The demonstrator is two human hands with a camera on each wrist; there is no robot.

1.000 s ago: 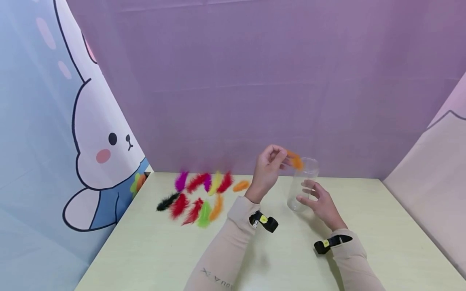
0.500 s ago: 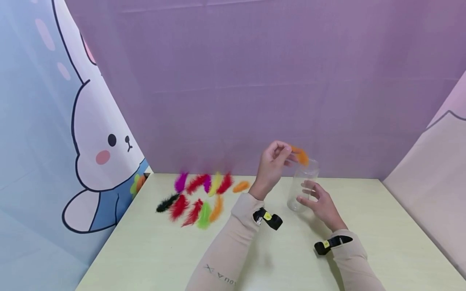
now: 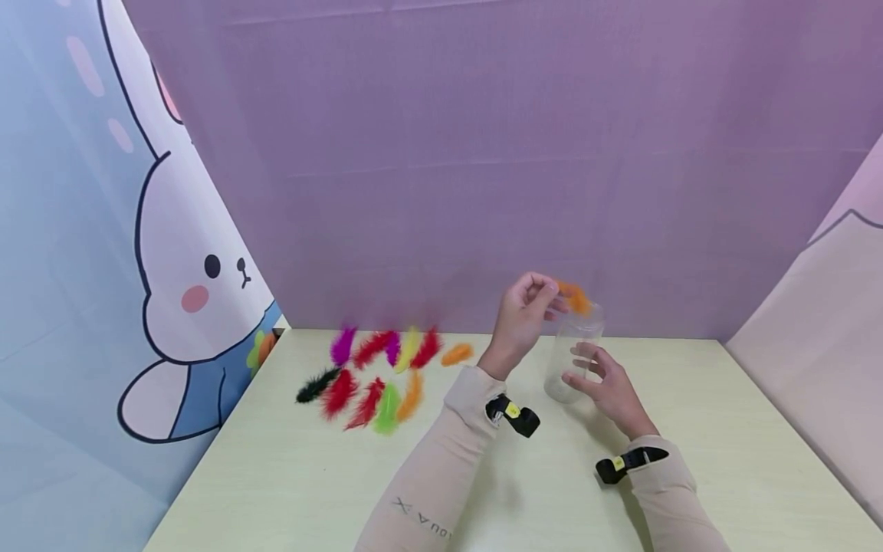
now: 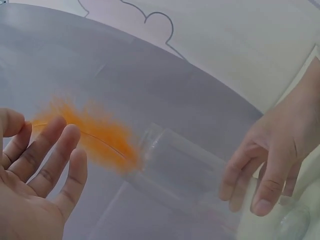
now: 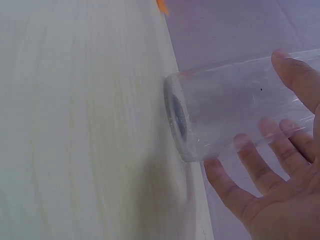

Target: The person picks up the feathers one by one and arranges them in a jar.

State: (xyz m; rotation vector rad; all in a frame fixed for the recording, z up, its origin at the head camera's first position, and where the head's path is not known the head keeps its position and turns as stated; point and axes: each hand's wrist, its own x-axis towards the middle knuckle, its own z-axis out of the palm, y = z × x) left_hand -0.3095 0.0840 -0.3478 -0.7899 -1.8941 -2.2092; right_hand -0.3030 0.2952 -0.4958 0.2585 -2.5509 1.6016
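Left hand pinches fluffy orange feather by quill end, other fingers spread; feather's free end at mouth of clear cylindrical plastic-looking jar, whether inside cannot tell. Right hand curls round jar, upright on pale desk. Best: light pinch, jar steady, feather lined up with opening. Beige left sleeve: dark lettering, X-like mark clearest, rest uncertain.

Head view bright, diffuse, soft shadows toward the tabletop's near edge; both wrist views hazier, low-contrast, with faint glints on the clear jar, and left wrist bows the purple backdrop's edge.
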